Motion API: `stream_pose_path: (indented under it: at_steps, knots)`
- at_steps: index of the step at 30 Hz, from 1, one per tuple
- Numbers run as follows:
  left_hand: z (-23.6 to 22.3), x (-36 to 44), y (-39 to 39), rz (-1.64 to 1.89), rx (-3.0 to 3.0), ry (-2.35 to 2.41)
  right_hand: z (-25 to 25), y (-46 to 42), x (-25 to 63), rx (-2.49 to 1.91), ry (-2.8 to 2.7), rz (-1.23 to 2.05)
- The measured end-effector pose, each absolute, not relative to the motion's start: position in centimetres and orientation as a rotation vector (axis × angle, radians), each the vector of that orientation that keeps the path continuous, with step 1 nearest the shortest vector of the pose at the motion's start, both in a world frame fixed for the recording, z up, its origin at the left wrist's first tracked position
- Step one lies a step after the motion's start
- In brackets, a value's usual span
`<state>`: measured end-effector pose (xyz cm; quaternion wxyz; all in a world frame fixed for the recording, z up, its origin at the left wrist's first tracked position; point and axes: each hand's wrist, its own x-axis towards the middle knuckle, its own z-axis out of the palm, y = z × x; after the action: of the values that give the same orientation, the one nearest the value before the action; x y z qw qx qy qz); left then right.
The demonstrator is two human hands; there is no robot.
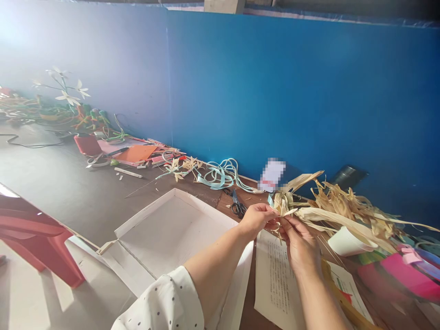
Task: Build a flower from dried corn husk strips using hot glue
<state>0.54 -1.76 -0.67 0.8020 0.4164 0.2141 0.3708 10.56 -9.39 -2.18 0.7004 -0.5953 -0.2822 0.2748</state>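
My left hand point(259, 219) and my right hand point(302, 245) meet above the table's right half, fingertips pinched together. Between them is a pale, dried corn husk point(283, 204), gathered into a bunch; my fingers partly cover it. A bit of light blue ribbon point(271, 200) shows beside it. Just right of my hands lies a pile of dried corn husks point(343, 201), with long strips trailing from it. Dark-handled scissors point(238, 207) rest on the table left of my left hand. Beneath my right forearm is a printed page point(271, 275).
An open white cardboard box point(144, 217) lies left of my arms. Behind it are coiled light blue cords point(222, 174), husk flowers point(178, 168) and orange paper point(139, 153). A white cup point(352, 242) tilts at right. A blue partition point(292, 91) stands behind; a red chair point(44, 243) is at left.
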Motion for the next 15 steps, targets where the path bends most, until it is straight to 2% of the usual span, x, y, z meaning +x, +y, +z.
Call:
stream_pose_path:
  at_steps: [15]
  knots:
    - [-0.38, 0.64, -2.01, 0.773, 0.832, 0.516, -3.10, -9.07, 11.00, -1.300, -0.638, 0.576]
